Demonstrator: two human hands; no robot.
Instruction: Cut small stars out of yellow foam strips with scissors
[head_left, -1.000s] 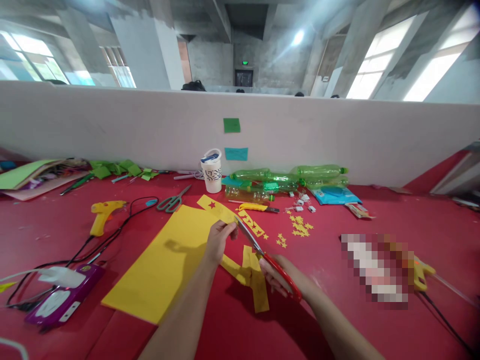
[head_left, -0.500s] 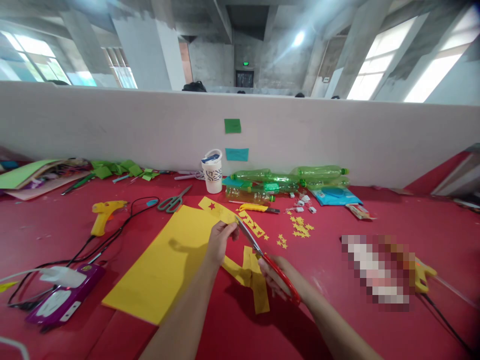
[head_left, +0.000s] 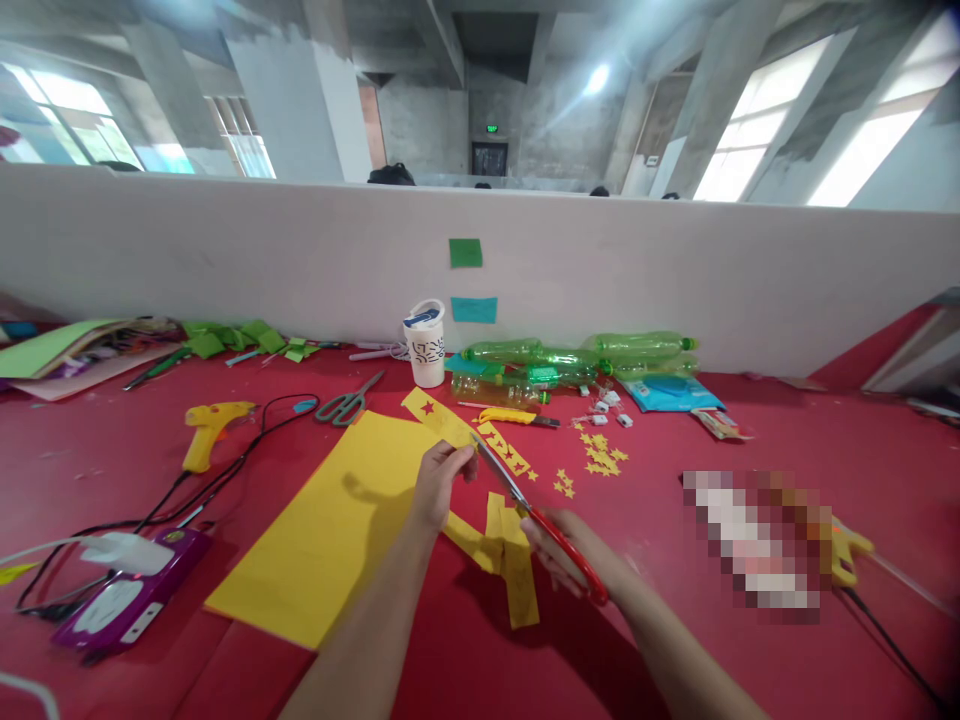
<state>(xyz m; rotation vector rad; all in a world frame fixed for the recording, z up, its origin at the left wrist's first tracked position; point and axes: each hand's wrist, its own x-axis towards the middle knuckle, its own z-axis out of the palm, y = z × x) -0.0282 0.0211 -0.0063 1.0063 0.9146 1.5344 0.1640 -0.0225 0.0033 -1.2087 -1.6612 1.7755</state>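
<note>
Between the thumb and fingers of my left hand [head_left: 442, 483] is a yellow paper strip [head_left: 433, 412] with a star-shaped hole near its far end. My right hand [head_left: 566, 550] is wrapped round the red handles of a pair of scissors [head_left: 562, 548]. The scissor blades point up and left, their tips close to my left fingertips. Under and between my hands lie loose yellow paper strips [head_left: 519, 580]. A big yellow sheet [head_left: 330, 520] is to the left. Small yellow stars [head_left: 600, 455] and a strip with star cut-outs [head_left: 504, 448] lie beyond the scissors.
A yellow utility knife [head_left: 514, 417], green plastic bottles [head_left: 502, 350] and a white cup [head_left: 427, 350] stand or lie along the back. At left are grey scissors [head_left: 345, 405], a yellow glue gun [head_left: 206, 430] and a purple power strip [head_left: 131, 600]. Another glue gun [head_left: 847, 553] lies right.
The strip's far end has shifted slightly to the right. My right hand and the scissor handles have turned a little, and the handles look closer together.
</note>
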